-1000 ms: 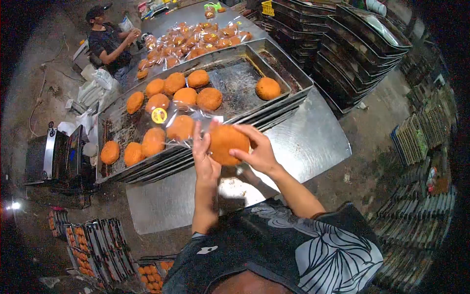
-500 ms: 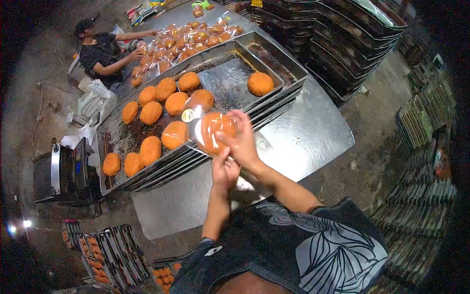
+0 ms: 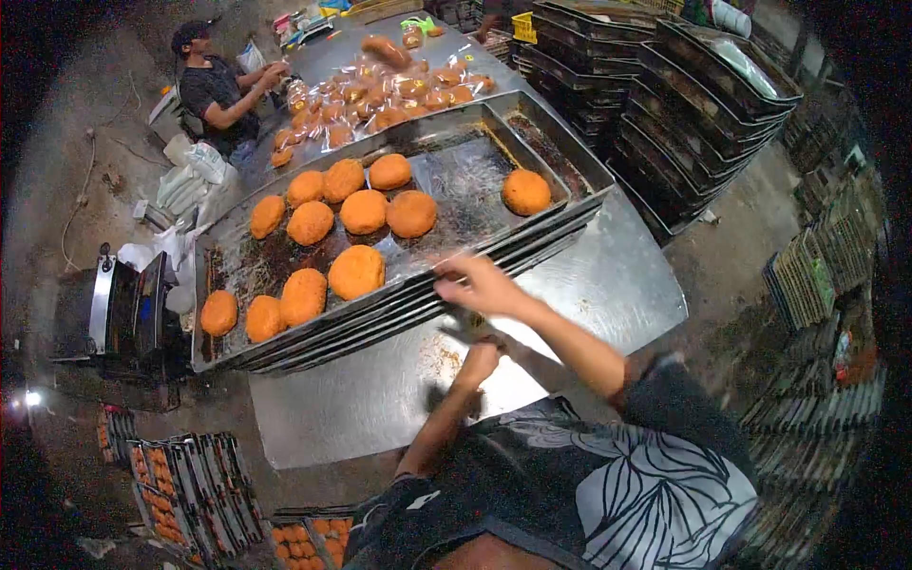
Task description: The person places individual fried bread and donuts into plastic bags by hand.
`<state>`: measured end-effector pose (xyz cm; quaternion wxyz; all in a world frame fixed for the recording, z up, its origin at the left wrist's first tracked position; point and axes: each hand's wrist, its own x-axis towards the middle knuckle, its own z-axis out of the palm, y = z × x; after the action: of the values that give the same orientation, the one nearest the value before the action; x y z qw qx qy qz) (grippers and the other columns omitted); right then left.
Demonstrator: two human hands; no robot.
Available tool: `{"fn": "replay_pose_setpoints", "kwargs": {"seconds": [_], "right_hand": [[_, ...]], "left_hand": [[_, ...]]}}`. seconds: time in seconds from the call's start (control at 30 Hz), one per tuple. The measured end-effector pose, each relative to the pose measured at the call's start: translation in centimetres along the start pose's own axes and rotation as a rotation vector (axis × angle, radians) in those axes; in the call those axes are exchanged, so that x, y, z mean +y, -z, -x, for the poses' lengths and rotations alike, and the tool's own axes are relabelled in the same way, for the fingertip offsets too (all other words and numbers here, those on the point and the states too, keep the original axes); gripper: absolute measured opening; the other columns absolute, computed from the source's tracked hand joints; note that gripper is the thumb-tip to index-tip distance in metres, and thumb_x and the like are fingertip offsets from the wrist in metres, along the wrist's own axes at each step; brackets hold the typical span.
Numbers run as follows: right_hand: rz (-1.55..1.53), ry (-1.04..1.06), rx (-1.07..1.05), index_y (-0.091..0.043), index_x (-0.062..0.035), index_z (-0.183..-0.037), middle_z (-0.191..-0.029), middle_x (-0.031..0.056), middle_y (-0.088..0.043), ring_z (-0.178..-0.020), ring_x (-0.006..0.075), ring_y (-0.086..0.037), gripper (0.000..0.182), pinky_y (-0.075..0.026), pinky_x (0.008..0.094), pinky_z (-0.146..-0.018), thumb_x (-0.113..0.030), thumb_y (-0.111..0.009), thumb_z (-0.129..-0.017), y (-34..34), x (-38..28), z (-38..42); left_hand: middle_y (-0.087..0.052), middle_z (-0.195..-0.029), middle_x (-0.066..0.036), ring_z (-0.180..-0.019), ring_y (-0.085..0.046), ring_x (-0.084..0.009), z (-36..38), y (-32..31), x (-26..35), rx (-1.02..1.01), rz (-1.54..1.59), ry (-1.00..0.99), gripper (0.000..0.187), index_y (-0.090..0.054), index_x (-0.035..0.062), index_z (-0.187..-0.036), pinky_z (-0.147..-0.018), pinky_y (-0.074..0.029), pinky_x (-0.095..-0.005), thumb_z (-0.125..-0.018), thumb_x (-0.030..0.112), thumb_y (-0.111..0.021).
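My right hand [image 3: 478,286] is over the front edge of the baking tray [image 3: 589,180], its fingers apart with nothing between them. Lower down, my left hand [image 3: 478,364] is curled closed above the metal table [image 3: 332,418]; whatever its fingers may hold is hidden. Several round orange-brown buns [image 3: 356,272] lie loose in the tray, mostly toward its left half, and a single bun [image 3: 525,192] sits near the right end. Beyond the tray, a blurred bun [image 3: 385,51] appears in the air above a pile of bagged buns [image 3: 356,100].
Across the table a person [image 3: 217,95] in a dark shirt handles something by the pile. Tall stacks of dark trays [image 3: 698,114] stand at the right. Racks with buns [image 3: 195,494] are at lower left, near a black machine [image 3: 123,313]. White bags [image 3: 195,176] lie left.
The bagged bun has left my hands, and a blurred bun now shows above the far pile. My hands have separated; the left has moved down and right, away from the tray.
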<state>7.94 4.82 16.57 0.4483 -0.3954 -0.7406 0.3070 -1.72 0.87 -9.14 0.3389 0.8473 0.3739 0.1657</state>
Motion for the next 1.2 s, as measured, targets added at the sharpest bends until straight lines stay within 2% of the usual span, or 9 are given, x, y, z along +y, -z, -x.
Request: {"fn": "replay_pose_setpoints", "kwargs": {"seconds": [0.07, 0.13, 0.3, 0.47, 0.6, 0.67, 0.8, 1.0, 1.2], "right_hand": [[-0.049, -0.654, -0.246, -0.060, -0.0034, -0.072, -0.064, 0.0043, -0.058, -0.062, 0.0133, -0.054, 0.012, -0.045, 0.0277, -0.057, -0.014, -0.055, -0.073, -1.4, 5.2, 9.6], [-0.155, -0.662, -0.206, -0.060, -0.0039, -0.073, -0.062, 0.0027, -0.057, -0.060, 0.0073, -0.051, 0.011, -0.043, 0.0239, -0.058, -0.013, -0.055, -0.073, -2.9, 7.1, 16.4], [-0.071, -0.621, 0.122, -0.056, 0.0037, -0.084, -0.057, 0.0043, -0.052, -0.055, 0.0084, -0.042, 0.030, -0.038, 0.0268, -0.051, -0.025, -0.049, -0.081, -3.2, 7.3, 15.5], [0.264, -0.619, 0.084, -0.040, -0.0027, -0.070, -0.054, 0.0156, -0.050, -0.049, 0.0306, -0.052, 0.022, -0.040, 0.0349, -0.048, -0.019, -0.051, -0.081, -1.8, 3.2, 19.3], [0.018, -0.823, 0.209, -0.039, -0.0008, -0.083, -0.055, 0.0120, -0.053, -0.046, 0.0206, -0.054, 0.010, -0.041, 0.0304, -0.044, -0.010, -0.040, -0.087, -2.1, 1.7, 17.9], [0.057, -0.815, 0.196, -0.037, -0.0009, -0.087, -0.057, 0.0100, -0.055, -0.044, 0.0156, -0.053, 0.010, -0.041, 0.0278, -0.042, -0.010, -0.041, -0.087, -2.3, 2.4, 16.9], [-0.084, -0.725, 0.189, -0.031, -0.0034, -0.083, -0.058, 0.0089, -0.054, -0.044, 0.0139, -0.053, 0.013, -0.041, 0.0264, -0.040, -0.010, -0.041, -0.087, -2.5, 1.3, 14.9], [-0.145, -0.710, 0.237, -0.034, -0.0031, -0.083, -0.054, 0.0096, -0.055, -0.043, 0.0151, -0.054, 0.015, -0.042, 0.0277, -0.041, -0.015, -0.040, -0.087, -3.7, 0.0, 13.1], [-0.244, -0.833, 0.087, -0.048, -0.0049, -0.113, -0.051, 0.0082, -0.055, -0.038, 0.0119, -0.051, 0.030, -0.042, 0.0237, -0.036, -0.008, -0.041, -0.083, -2.5, -0.8, 10.8]], "left_hand": [[-0.061, -0.075, -0.013, -0.066, -0.057, -0.0261, 0.8, 2.4, 0.7, 0.205, 0.439, -0.050, 0.019, -0.056, -0.0036, -0.090, -0.064, -0.044, -0.0365, -0.077, 0.009, -0.052], [-0.057, -0.072, -0.009, -0.069, -0.054, -0.0206, 1.7, 4.6, 1.6, 0.113, 0.639, 0.309, 0.018, -0.054, -0.0031, -0.091, -0.066, -0.044, -0.0314, -0.081, 0.011, -0.049], [-0.058, -0.071, -0.003, -0.064, -0.053, -0.0137, 0.7, 3.0, 6.1, 0.238, 0.964, 0.191, 0.033, -0.054, -0.0034, -0.095, -0.061, -0.043, -0.0247, -0.085, 0.027, -0.046], [-0.060, -0.071, -0.007, -0.066, -0.054, -0.0129, 1.7, 7.1, 9.5, -0.035, 0.590, 0.188, 0.031, -0.060, -0.0012, -0.086, -0.062, -0.043, -0.0253, -0.082, 0.028, -0.051], [-0.061, -0.076, -0.011, -0.069, -0.058, -0.0132, 1.7, 6.8, 10.2, 0.084, 0.444, 0.164, 0.021, -0.060, -0.0020, -0.081, -0.061, -0.045, -0.0253, -0.077, 0.019, -0.056], [-0.061, -0.080, -0.010, -0.070, -0.057, -0.0119, 1.2, 8.4, 11.0, 0.159, 1.140, 0.387, 0.020, -0.056, -0.0036, -0.089, -0.059, -0.045, -0.0236, -0.076, 0.012, -0.058], [-0.059, -0.082, -0.010, -0.071, -0.057, -0.0118, 1.6, 10.7, 10.5, 0.184, 1.212, 0.435, 0.022, -0.052, -0.0046, -0.093, -0.059, -0.046, -0.0215, -0.074, 0.006, -0.059], [-0.058, -0.073, -0.007, -0.066, -0.055, -0.0100, 3.0, 13.3, 10.8, -0.084, 1.262, 0.489, 0.019, -0.054, -0.0045, -0.090, -0.056, -0.041, -0.0197, -0.074, 0.004, -0.060], [-0.054, -0.067, -0.005, -0.060, -0.052, -0.0146, 2.8, 13.9, 13.5, 0.718, 0.418, 0.137, 0.005, -0.062, 0.0016, -0.076, -0.054, -0.041, -0.0237, -0.072, 0.005, -0.059]]}}
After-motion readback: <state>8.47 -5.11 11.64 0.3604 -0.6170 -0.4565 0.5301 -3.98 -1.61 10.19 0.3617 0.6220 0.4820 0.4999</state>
